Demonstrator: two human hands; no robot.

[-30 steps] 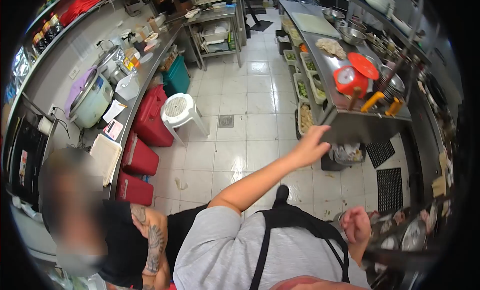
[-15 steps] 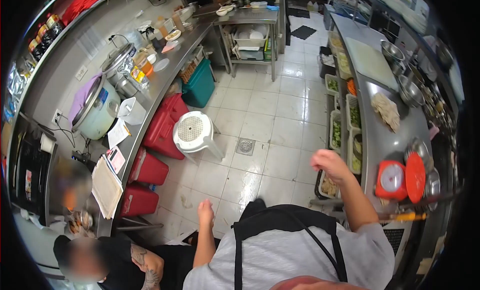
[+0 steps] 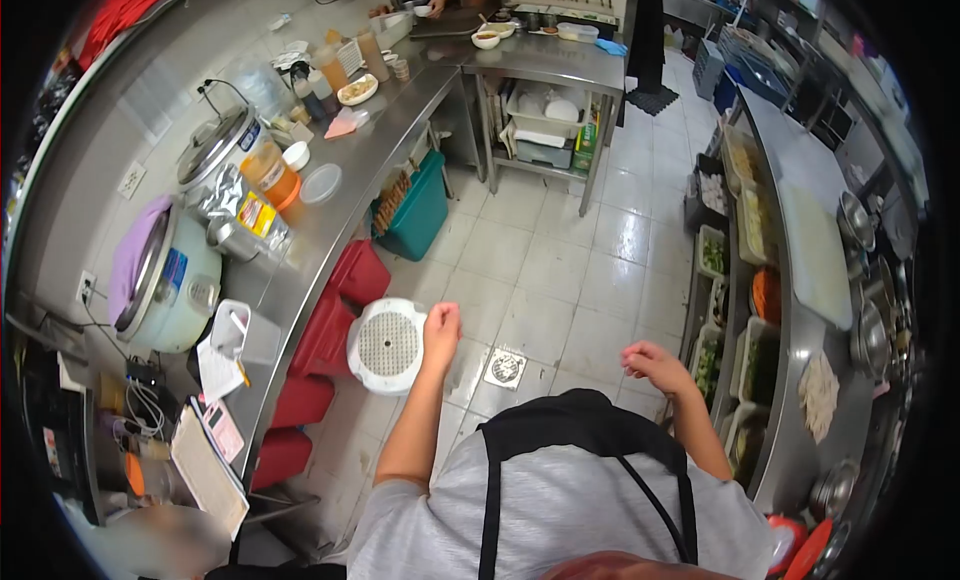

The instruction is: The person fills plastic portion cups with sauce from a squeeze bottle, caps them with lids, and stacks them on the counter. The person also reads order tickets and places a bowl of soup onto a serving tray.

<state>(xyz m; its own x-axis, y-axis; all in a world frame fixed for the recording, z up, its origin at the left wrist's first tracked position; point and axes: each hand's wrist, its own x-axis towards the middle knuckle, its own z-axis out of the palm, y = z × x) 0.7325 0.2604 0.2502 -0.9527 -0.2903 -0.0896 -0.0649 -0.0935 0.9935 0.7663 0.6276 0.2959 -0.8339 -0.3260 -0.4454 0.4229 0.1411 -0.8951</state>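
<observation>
My left hand is raised in front of my body, over the right edge of the round white stool as seen from above. Its fingers are curled closed, and nothing shows in them. Over the tiled floor, my right hand is held out near the shelves on the right, with fingers bent together and no object visible. Neither hand appears to touch anything. A metal floor drain lies between the two hands.
Along the left runs a steel counter with a large rice cooker; red bins and a teal bin stand below. Vegetable trays line the right counter. Another person's hand holds a bowl at the back.
The view has moved forward along the aisle, bringing the stool and back table closer. My left hand has risen. The nearby person at lower left has mostly left the view.
</observation>
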